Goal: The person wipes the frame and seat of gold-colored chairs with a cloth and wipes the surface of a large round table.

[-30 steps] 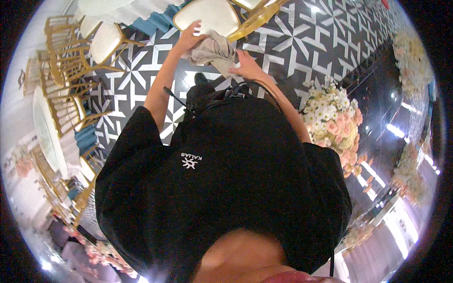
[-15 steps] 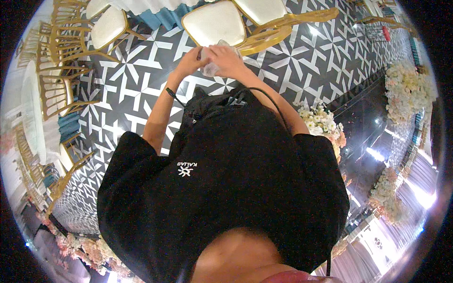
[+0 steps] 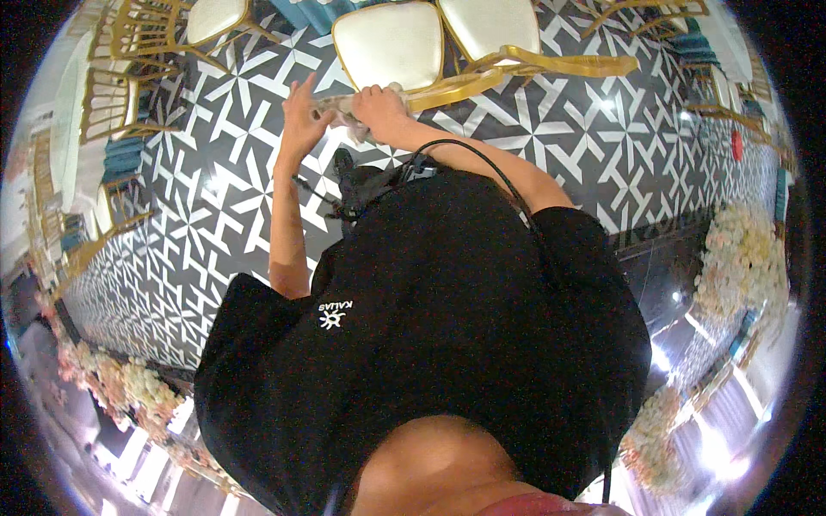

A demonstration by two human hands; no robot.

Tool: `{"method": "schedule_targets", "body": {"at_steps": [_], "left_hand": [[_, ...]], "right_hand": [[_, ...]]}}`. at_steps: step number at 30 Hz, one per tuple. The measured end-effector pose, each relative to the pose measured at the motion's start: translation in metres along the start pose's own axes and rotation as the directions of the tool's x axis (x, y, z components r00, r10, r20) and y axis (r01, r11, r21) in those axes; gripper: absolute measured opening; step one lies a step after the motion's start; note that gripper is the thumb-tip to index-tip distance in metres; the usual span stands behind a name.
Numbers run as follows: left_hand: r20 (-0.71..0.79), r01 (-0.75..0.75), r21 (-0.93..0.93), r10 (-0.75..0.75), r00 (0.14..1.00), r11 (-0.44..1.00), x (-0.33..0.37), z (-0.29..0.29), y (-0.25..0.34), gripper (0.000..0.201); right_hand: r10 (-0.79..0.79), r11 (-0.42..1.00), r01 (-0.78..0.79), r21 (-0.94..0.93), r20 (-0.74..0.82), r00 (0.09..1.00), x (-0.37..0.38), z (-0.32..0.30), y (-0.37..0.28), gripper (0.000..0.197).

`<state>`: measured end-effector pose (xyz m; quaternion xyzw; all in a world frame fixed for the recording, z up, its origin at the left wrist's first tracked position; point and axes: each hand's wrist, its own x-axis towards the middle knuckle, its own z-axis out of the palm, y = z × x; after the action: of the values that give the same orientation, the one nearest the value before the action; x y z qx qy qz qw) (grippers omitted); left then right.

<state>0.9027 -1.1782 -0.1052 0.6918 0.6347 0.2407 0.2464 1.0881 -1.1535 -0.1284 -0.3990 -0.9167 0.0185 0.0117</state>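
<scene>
Both arms reach forward over the patterned floor. Crumpled clear plastic (image 3: 341,109), film or a thin bag, stretches between my hands. My right hand (image 3: 379,110) is closed round its right end, beside the gold frame of a white-seated chair (image 3: 387,47). To the left, my left hand (image 3: 303,120) has its fingers spread and pointing away from me. Its thumb is close to the plastic; whether it touches cannot be made out. A dark strap circles my left wrist.
A second white-seated gold chair (image 3: 492,36) stands beside the first. More gold chairs (image 3: 142,34) line the left, near a white-draped table (image 3: 52,120). Pale flower arrangements (image 3: 736,262) stand at the right. Black-and-white tiled floor (image 3: 228,163) lies between.
My hands have moved apart, and the left has opened its fingers. The plastic, bunched between them before, now looks stretched sideways. The view has shifted, with the chairs nearer the top edge.
</scene>
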Motion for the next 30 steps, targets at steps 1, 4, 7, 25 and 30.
{"method": "schedule_targets", "body": {"at_steps": [1,4,7,25,30], "left_hand": [[-0.076,0.026,-0.006,-0.026,0.997,1.0,-0.011,0.001,0.002,0.074],[-0.23,0.105,-0.04,-0.111,0.967,0.994,-0.042,0.008,0.026,0.071],[-0.267,0.229,-0.147,-0.261,0.927,0.962,-0.07,0.021,0.055,0.072],[-0.346,0.569,-0.238,-0.616,0.708,0.787,-0.205,0.117,0.121,0.075],[-0.321,0.572,-0.366,-0.677,0.663,0.734,-0.207,0.118,0.121,0.074]], "right_hand": [[-0.041,0.999,0.039,0.021,0.078,0.996,-0.009,-0.008,0.012,0.029],[-0.019,1.0,0.02,-0.005,0.083,0.996,-0.038,0.002,0.054,0.029],[-0.173,0.966,0.192,0.173,-0.118,0.978,-0.063,0.009,0.111,0.027],[-0.345,0.857,0.406,0.318,-0.23,0.91,-0.034,0.037,0.085,0.025],[-0.288,0.857,0.357,0.371,-0.231,0.93,-0.012,0.044,0.058,0.036]]}}
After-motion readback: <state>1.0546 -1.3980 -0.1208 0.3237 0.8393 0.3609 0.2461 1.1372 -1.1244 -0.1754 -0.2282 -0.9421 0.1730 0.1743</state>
